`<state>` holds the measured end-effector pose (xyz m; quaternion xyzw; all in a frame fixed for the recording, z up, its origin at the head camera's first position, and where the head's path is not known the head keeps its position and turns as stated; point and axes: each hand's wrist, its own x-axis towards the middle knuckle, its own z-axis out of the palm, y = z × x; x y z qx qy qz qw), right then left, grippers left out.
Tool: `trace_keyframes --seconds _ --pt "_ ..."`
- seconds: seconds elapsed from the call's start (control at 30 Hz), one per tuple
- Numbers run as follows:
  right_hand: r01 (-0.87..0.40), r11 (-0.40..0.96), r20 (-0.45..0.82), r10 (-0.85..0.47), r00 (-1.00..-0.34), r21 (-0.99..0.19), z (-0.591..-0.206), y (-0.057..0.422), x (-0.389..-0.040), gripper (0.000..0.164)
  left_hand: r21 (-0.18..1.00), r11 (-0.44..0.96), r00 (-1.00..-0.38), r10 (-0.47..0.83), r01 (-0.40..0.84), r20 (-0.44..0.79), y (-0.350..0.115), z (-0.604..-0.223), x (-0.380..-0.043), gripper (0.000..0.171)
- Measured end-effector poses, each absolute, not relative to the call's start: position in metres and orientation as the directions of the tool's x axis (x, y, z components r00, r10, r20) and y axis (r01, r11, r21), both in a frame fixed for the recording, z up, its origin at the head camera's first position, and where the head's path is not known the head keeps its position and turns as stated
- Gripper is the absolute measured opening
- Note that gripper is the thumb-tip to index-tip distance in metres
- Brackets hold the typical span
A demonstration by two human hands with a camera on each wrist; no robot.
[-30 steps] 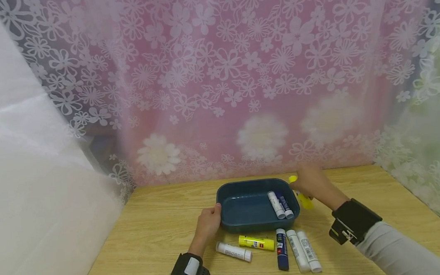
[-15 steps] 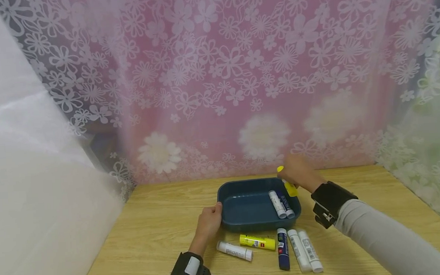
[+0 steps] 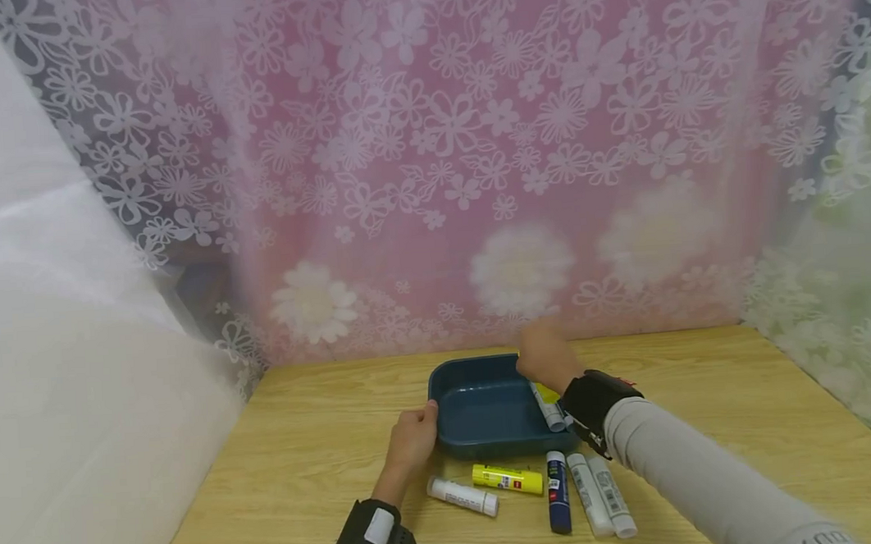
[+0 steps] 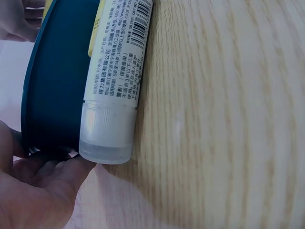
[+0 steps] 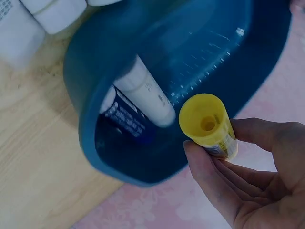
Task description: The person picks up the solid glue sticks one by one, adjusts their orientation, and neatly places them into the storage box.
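A dark blue-green basin (image 3: pixel 480 417) stands on the wooden table. My left hand (image 3: pixel 412 437) holds its left end, thumb at the rim. Over the basin's right part, my right hand (image 3: pixel 547 355) pinches a yellow glue stick (image 5: pixel 209 129) between thumb and fingers; its hollow end faces the right wrist camera. Inside the basin lie a white glue stick (image 5: pixel 150 95) and a dark blue glue stick (image 5: pixel 126 117), side by side. In the head view my right hand and wrist cover much of these two. Close by my left hand lies another white glue stick (image 4: pixel 112 105).
In front of the basin on the table lie a yellow glue stick (image 3: pixel 507 478), a dark blue one (image 3: pixel 558 492) and two white ones (image 3: pixel 591 495), set near each other. A pink flowered curtain (image 3: pixel 418 223) hangs behind the table's far edge.
My right hand has carried the yellow glue stick leftward, from beside the basin's right end to over its inside. The left hand keeps its hold on the left end.
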<state>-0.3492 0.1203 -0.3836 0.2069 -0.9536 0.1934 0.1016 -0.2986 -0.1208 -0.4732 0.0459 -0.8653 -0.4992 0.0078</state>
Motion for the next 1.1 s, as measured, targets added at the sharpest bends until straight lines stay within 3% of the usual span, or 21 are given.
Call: trace_keyframes --seconds 0.1,0.3,0.6,0.7,0.87,1.03,1.1 --pt "-0.433 0.853 0.303 -0.347 -0.887 -0.291 -0.393 0.113 -0.350 0.054 0.862 0.501 -0.995 -0.090 -0.076 -0.036 -0.122 -0.475 -0.298 0.046" --pt "-0.286 0.899 0.205 -0.227 -0.952 -0.332 -0.413 0.102 -0.365 0.050 0.863 0.498 -0.993 -0.107 -0.088 -0.040 -0.122 -0.477 -0.299 0.047" --pt "-0.137 0.907 0.088 -0.110 -0.990 -0.399 -0.424 0.092 -0.366 0.003 0.862 0.502 -0.994 -0.104 -0.073 -0.023 -0.122 -0.475 -0.298 0.046" --pt "-0.131 0.918 0.073 -0.112 -0.991 -0.373 -0.425 0.090 -0.361 0.006 0.862 0.501 -0.995 -0.101 -0.072 -0.025 -0.122 -0.474 -0.297 0.047" --pt "-0.117 0.947 0.037 -0.111 -0.993 -0.298 -0.430 0.090 -0.361 0.026 0.863 0.501 -0.995 -0.094 -0.066 -0.022 -0.121 -0.473 -0.297 0.047" --pt "-0.123 0.960 0.046 -0.115 -0.992 -0.250 -0.436 0.091 -0.366 0.004 0.862 0.503 -0.995 -0.096 -0.066 -0.020 -0.120 -0.473 -0.297 0.047" --pt "-0.121 0.961 0.051 -0.112 -0.992 -0.249 -0.438 0.092 -0.367 0.011 0.861 0.503 -0.995 -0.098 -0.070 -0.023 -0.120 -0.473 -0.297 0.046"
